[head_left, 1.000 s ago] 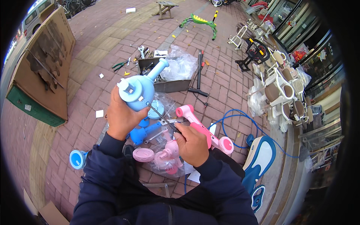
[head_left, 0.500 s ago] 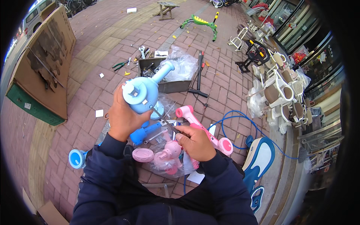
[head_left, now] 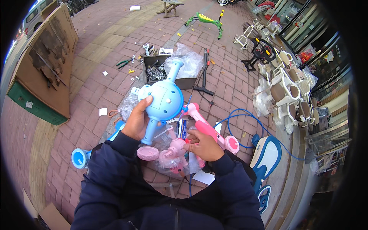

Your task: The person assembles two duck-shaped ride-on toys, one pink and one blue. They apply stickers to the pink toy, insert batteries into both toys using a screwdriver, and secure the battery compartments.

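My left hand (head_left: 138, 119) grips a light blue plastic part (head_left: 163, 99) with a rounded body and short tubes sticking out. Its thumb lies on the body, and a smooth face with small holes is turned up. My right hand (head_left: 205, 145) is curled over pink plastic parts (head_left: 177, 147), apart from the blue part. A bit of red shows at its fingertips, but what they hold is hidden. Clear plastic wrap lies around the pink parts. Beside my right hand are a pink scooter-like bar (head_left: 209, 132) and a small blue-and-white item (head_left: 182, 128).
Ahead is a toolbox (head_left: 184, 83) full of hardware, with pliers (head_left: 123, 63) and a wrench (head_left: 146, 49) beside it. A large cardboard box (head_left: 46, 69) stands left. Blue hose (head_left: 245, 111), a blue-and-white ride-on part (head_left: 265, 159) and stacked white-and-brown seats (head_left: 285, 94) are right.
The blue part has been turned over and tilted in my left hand. The screwdriver shaft that touched it is no longer visible. My right hand has shifted slightly right and toward me.
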Action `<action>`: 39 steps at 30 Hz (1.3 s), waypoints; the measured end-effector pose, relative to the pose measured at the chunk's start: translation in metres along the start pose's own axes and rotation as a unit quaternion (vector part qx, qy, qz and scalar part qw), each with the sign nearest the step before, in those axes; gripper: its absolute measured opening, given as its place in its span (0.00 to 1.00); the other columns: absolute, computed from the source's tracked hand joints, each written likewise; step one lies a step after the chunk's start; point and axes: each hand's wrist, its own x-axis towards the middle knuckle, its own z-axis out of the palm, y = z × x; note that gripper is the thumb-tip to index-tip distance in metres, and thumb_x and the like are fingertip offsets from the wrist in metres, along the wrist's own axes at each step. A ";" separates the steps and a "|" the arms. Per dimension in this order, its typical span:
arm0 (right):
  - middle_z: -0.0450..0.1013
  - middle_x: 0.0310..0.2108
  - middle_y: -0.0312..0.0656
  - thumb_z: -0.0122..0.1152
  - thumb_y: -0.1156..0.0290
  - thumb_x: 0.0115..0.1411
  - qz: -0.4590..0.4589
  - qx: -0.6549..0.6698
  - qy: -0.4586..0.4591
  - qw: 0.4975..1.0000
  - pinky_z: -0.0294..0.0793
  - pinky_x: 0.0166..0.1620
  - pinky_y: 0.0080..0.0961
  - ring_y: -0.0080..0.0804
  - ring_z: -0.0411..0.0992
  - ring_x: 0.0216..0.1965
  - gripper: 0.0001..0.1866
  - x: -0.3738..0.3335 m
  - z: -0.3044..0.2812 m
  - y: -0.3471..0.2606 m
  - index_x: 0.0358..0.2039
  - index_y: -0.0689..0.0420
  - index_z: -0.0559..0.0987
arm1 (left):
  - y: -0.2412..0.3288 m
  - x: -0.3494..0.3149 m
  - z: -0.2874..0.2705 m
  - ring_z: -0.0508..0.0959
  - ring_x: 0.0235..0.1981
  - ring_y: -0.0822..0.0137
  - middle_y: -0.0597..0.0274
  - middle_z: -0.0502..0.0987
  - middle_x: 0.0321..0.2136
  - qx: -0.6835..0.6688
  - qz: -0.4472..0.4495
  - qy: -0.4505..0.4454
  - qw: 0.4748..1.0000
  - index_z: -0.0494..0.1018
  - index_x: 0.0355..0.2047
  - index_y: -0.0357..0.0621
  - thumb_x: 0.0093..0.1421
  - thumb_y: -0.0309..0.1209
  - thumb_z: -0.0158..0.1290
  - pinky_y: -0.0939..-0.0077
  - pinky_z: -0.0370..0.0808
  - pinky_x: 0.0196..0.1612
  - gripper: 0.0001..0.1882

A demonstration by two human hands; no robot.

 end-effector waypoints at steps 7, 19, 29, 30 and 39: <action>0.78 0.42 0.47 0.66 0.53 0.68 0.001 0.323 0.073 0.944 0.78 0.46 0.29 0.32 0.78 0.43 0.28 0.020 0.080 -0.003 0.54 0.66 0.74 | -0.086 -0.013 0.018 0.75 0.60 0.55 0.50 0.73 0.61 -0.047 -0.051 -0.076 0.995 0.62 0.68 0.39 0.68 0.52 0.57 0.54 0.70 0.66 0.38; 0.79 0.31 0.58 0.60 0.54 0.60 0.148 -0.104 0.333 0.925 0.75 0.41 0.49 0.53 0.79 0.34 0.20 0.016 0.035 0.207 0.34 0.61 0.82 | -0.064 0.000 -0.010 0.79 0.47 0.71 0.60 0.80 0.49 0.308 -0.133 0.001 0.942 0.72 0.59 0.36 0.68 0.42 0.59 0.75 0.72 0.50 0.26; 0.80 0.25 0.44 0.70 0.60 0.56 0.302 0.067 0.025 0.951 0.78 0.30 0.33 0.31 0.79 0.22 0.18 -0.043 0.079 0.295 0.35 0.65 0.84 | 0.017 -0.007 -0.009 0.81 0.52 0.65 0.51 0.80 0.53 0.196 0.061 0.126 0.971 0.70 0.59 0.34 0.70 0.39 0.56 0.71 0.76 0.56 0.24; 0.80 0.25 0.44 0.70 0.60 0.57 0.317 0.081 0.028 0.945 0.78 0.30 0.33 0.31 0.79 0.22 0.18 -0.045 0.083 0.301 0.35 0.65 0.84 | 0.024 -0.007 -0.011 0.81 0.52 0.64 0.50 0.80 0.54 0.188 0.077 0.133 0.970 0.70 0.59 0.34 0.70 0.39 0.55 0.71 0.76 0.56 0.24; 0.80 0.49 0.59 0.65 0.43 0.58 0.365 -0.252 -0.098 0.891 0.76 0.57 0.43 0.52 0.78 0.53 0.31 -0.040 0.091 0.342 0.45 0.61 0.87 | 0.119 -0.045 -0.100 0.81 0.53 0.61 0.48 0.80 0.55 0.184 0.243 0.193 0.933 0.71 0.60 0.32 0.73 0.39 0.51 0.69 0.76 0.58 0.23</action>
